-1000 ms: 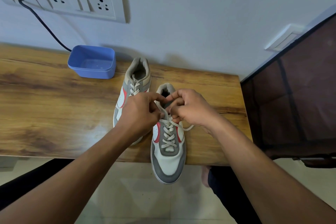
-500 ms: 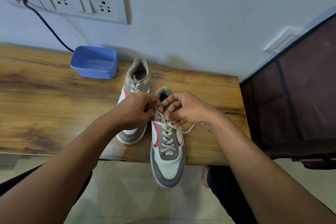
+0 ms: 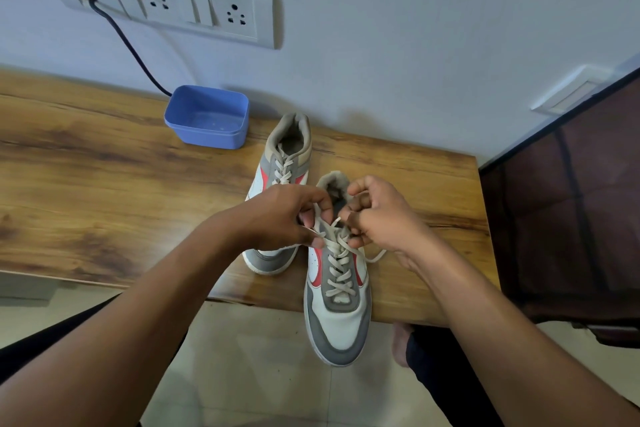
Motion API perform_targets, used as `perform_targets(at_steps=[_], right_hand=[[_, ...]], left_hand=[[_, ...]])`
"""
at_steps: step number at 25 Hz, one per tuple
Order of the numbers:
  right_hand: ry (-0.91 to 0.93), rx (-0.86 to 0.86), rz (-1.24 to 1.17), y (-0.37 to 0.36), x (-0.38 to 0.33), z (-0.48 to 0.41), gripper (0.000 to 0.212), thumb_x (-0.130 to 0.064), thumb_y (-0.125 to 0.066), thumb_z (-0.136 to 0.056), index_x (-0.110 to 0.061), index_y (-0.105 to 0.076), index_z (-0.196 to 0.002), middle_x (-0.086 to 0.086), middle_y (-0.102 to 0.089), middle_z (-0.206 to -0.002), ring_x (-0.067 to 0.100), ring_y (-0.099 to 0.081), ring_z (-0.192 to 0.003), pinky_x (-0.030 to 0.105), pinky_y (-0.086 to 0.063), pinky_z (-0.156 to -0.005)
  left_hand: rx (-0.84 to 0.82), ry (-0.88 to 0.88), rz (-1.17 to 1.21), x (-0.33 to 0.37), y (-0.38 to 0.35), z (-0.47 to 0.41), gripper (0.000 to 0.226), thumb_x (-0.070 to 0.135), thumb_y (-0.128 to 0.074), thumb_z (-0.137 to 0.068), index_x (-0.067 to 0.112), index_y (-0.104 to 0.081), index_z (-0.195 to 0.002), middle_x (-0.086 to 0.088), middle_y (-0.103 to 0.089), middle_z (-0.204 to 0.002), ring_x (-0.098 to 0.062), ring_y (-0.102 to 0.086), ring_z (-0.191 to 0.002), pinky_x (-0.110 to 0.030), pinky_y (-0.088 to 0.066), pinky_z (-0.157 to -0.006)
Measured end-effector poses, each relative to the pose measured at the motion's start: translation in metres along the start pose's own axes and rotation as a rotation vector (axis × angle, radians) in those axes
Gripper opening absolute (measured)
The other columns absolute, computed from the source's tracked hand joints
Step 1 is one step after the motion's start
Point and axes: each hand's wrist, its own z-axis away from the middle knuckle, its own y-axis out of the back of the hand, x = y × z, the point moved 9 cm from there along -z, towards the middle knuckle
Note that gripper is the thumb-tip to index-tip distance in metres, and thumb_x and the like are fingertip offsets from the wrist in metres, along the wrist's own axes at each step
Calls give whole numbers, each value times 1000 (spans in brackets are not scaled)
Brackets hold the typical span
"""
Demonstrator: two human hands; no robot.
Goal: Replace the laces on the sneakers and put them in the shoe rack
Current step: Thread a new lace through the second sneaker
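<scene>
2 grey, white and red sneakers stood on the wooden table (image 3: 104, 184), toes toward the person. The nearer sneaker (image 3: 341, 326) overhung the table's front edge. Both hands met above its tongue. The left hand (image 3: 287, 215) pinched 1 strand of the white lace (image 3: 341, 267) and the right hand (image 3: 381, 215) curled round another, a loose end trailing past the right wrist. The farther sneaker (image 3: 287, 149), laced, sat just beside it, partly behind the left hand. A blue tub (image 3: 207, 118) stood by the wall under a socket panel (image 3: 194, 7), with a black cable (image 3: 131, 45) running down behind it.
</scene>
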Motion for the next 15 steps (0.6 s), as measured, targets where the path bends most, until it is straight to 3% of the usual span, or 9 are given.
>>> perform_targets(at_steps=[5,10,15], right_hand=[[60,-67,136,5,-12,5,24,-1,-62,-95,-21,-64,-110,12,-73,-98,15,-71,-70,31,-61,-62],[136,-110,257,1,-21,10,26,-5,-82,-87,-21,-68,-103,-1,-77,-86,16,-77,-77,35,-66,-68],[98,-66,255,27,-13,5,23,-2,-73,-95,-22,-66,-104,4,-70,-92,18,-72,-82,35,-65,-70]], left_hand=[[0,-30,-3,-2,-1,-4,13,29,-69,-95,35,-70,-106,-4,-68,-91,-15,-63,-86,-32,-51,-78],[48,-2,32,-6,-2,-5,18,23,-57,-103,37,-69,-101,14,-68,-93,-2,-61,-89,-24,-46,-78],[52,-6,33,-4,-4,-11,15,29,-57,-103,33,-71,-101,13,-69,-93,-4,-63,-90,-25,-49,-79]])
